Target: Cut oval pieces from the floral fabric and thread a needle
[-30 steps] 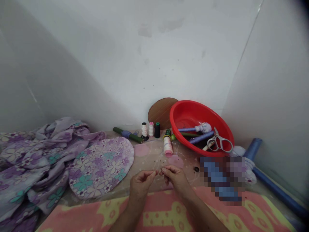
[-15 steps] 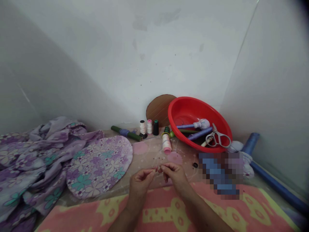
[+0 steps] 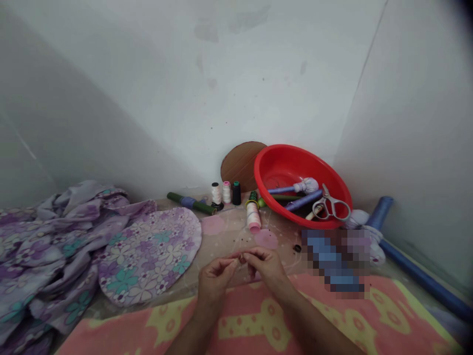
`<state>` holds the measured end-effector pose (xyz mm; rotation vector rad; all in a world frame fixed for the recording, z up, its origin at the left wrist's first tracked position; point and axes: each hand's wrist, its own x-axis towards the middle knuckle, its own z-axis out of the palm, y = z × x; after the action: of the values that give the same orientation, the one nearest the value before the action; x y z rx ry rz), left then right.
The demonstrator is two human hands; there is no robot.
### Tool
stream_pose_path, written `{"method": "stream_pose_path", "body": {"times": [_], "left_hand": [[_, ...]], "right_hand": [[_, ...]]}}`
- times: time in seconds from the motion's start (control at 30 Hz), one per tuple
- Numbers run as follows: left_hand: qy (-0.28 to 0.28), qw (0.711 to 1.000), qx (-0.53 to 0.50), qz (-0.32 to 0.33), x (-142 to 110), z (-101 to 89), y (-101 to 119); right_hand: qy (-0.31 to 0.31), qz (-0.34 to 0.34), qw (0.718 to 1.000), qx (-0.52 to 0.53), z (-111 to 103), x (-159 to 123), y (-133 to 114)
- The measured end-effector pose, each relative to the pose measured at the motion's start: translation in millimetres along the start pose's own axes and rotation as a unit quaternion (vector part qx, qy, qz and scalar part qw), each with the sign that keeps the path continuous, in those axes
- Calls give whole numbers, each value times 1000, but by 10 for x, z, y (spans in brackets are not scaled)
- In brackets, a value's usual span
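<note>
My left hand (image 3: 216, 281) and right hand (image 3: 264, 266) pinched close together above the towel (image 3: 258, 325), though I couldn't tell what they held; floral cloth (image 3: 150, 256) lay beside them, before a white wall (image 3: 185, 98).

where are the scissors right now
In the head view, the scissors lie inside the red plastic basin, at its right side near the front rim, just right of a blue stick.

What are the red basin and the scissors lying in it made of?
The red basin looks like moulded plastic, going by its smooth, glossy, one-colour wall. The scissors seem to be metal with a dull grey finish, though their handles could be coated; the picture leaves that open.
</note>
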<state>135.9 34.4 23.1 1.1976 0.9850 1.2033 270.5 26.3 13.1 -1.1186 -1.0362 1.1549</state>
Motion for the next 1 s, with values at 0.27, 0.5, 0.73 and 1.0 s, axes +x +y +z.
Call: {"method": "stream_pose_path", "body": {"times": [0.27,0.5,0.73,1.0], "left_hand": [[8,1000,12,-1,-8,17,43],[22,1000,13,-5,-8,26,42],[22,999,-19,-29,2,19,16],[32,999,-28,-34,-16,47,63]], "right_hand": [[7,12,1000,-4,14,-5,14],[15,27,999,-14,33,-8,13],[32,14,999,-30,66,-26,-13],[45,5,998,-42,86,-44,-23]]}}
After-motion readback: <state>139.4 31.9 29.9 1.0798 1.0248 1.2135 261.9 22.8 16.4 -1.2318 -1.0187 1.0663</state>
